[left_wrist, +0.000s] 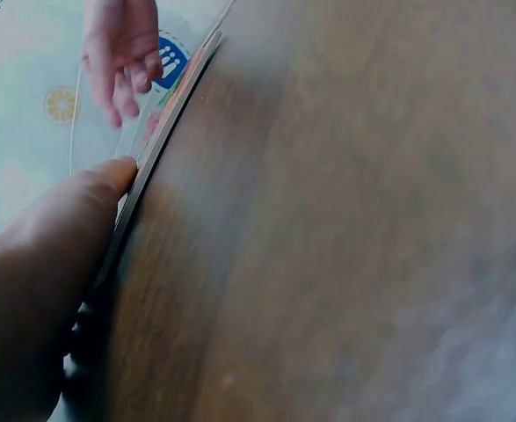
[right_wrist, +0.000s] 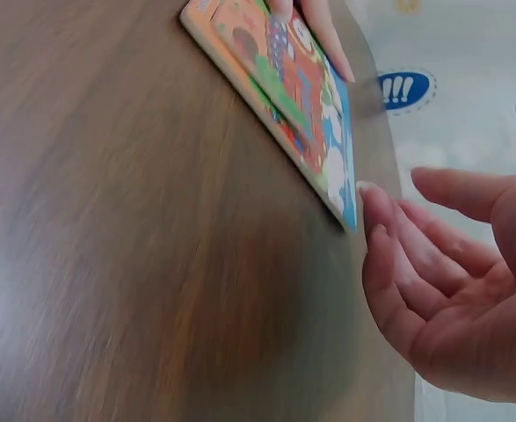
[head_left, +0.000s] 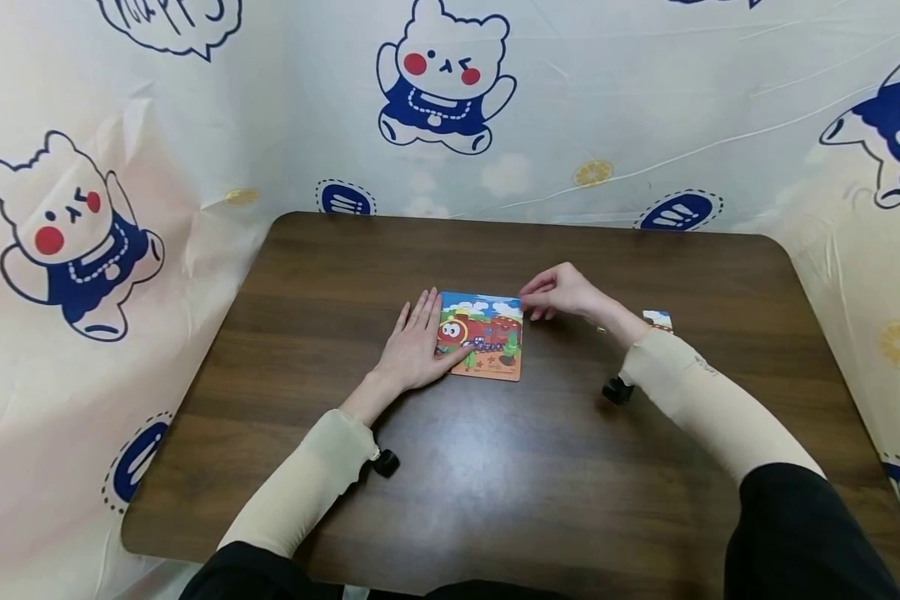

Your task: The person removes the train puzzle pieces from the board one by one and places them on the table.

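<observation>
A thin, square picture puzzle board with a red cartoon train lies flat on the table. Along its left edge my left hand rests with straight fingers, its thumb over the lower part of the picture. In the right wrist view the board shows raised pieces and a pale frame edge. My right hand is at the board's upper right corner. Its fingers are loosely bent, thumb apart from the index finger, with nothing between them in the right wrist view. Beyond my left thumb, the right hand also shows in the left wrist view.
A small printed piece lies on the brown wooden table to the right, partly hidden behind my right forearm. A curtain printed with cartoon bears hangs around the table's back and sides.
</observation>
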`<state>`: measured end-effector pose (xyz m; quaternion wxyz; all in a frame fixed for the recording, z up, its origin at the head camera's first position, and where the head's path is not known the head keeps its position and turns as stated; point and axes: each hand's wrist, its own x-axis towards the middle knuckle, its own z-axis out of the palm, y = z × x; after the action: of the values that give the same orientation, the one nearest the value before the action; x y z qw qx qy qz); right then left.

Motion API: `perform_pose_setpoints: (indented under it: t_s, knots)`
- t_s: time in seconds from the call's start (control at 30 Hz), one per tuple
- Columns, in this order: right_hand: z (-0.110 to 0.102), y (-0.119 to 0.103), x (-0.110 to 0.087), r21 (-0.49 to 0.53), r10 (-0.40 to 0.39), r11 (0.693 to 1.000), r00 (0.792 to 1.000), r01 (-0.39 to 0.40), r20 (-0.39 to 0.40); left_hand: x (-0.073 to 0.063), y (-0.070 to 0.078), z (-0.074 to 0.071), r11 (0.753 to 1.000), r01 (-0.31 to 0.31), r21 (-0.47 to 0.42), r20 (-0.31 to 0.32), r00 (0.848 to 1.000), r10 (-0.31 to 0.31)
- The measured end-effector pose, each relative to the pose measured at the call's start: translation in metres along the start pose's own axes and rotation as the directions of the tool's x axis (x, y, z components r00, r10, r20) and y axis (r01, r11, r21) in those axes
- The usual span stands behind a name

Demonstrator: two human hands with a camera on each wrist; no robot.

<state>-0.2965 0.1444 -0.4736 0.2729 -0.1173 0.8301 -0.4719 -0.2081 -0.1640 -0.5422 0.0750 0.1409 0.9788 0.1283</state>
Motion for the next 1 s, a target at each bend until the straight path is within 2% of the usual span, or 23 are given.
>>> perform_pose_setpoints:
  t_s: [0.17,0.47,0.83,0.9,1.0]
  knots:
    - [0.012,-0.012,0.02,0.032,0.039,0.999,0.996,-0.042,0.079,0.001,-0.003,0.004,1.0,0.011,0.007,-0.01,1.0,-0.011]
    - [0.028,-0.022,0.041,0.216,0.098,0.965,0.97,-0.147,0.222,0.001,-0.004,0.007,1.0,0.007,0.019,-0.02,1.0,-0.007]
    - [0.037,-0.033,0.055,0.21,0.162,0.948,0.93,-0.239,0.33,0.003,-0.004,0.01,1.0,-0.01,0.006,-0.031,0.999,0.01]
    - [0.037,-0.037,0.056,0.238,0.168,0.936,0.922,-0.26,0.349,0.003,-0.004,0.009,1.0,-0.007,0.002,-0.035,0.999,0.007]
    - [0.037,-0.041,0.058,0.314,0.18,0.899,0.912,-0.305,0.368,0.002,-0.005,0.007,1.0,-0.002,-0.001,-0.038,0.999,0.002]
